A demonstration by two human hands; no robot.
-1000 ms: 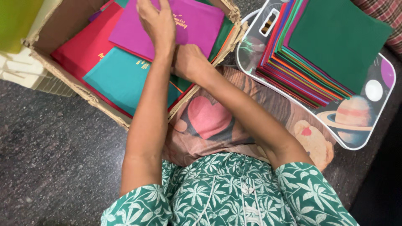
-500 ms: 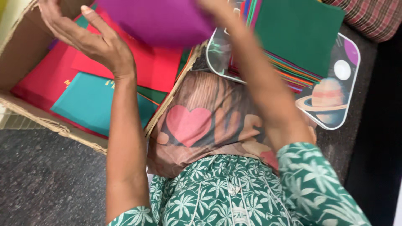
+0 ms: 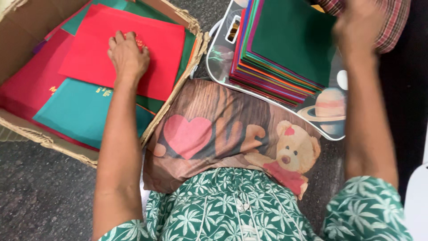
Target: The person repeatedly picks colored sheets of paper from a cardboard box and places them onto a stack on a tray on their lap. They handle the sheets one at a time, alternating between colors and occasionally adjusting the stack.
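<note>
My left hand lies flat, fingers slightly spread, on a red fabric sheet that tops the pile in a cardboard box. A teal sheet with gold print lies below it in the box. My right hand is raised and blurred at the upper right, beyond a stack of coloured sheets whose top sheet is dark green. I cannot make out whether that hand holds anything. The stack rests on a white tray printed with planets.
A brown cushion printed with a heart and a teddy bear lies on my lap between box and tray. A plaid cloth sits behind the tray. Dark speckled floor surrounds everything.
A purple sheet was lifted out of the box by my right hand and carried right; it is no longer in sight. My left hand dropped onto the red sheet.
</note>
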